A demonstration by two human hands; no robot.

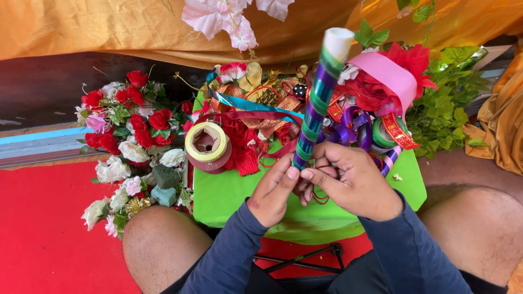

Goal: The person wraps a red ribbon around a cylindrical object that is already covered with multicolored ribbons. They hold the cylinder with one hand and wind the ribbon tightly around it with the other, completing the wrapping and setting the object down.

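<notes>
Both hands, left hand [275,193] & right hand [348,182], together, clamped on lower end of ribbon-wrapped stick [317,98], tilted up over green stool [229,193]; tape roll [207,144] at left.

both arms are covered by long dark blue sleeves [229,256] of soft knit cloth, ending in plain cuffs at the wrists. the left hand [275,193] and right hand [354,182] are bare (no rings, no watch, no gloves). dark shorts leave both knees [158,245] uncovered.
</notes>
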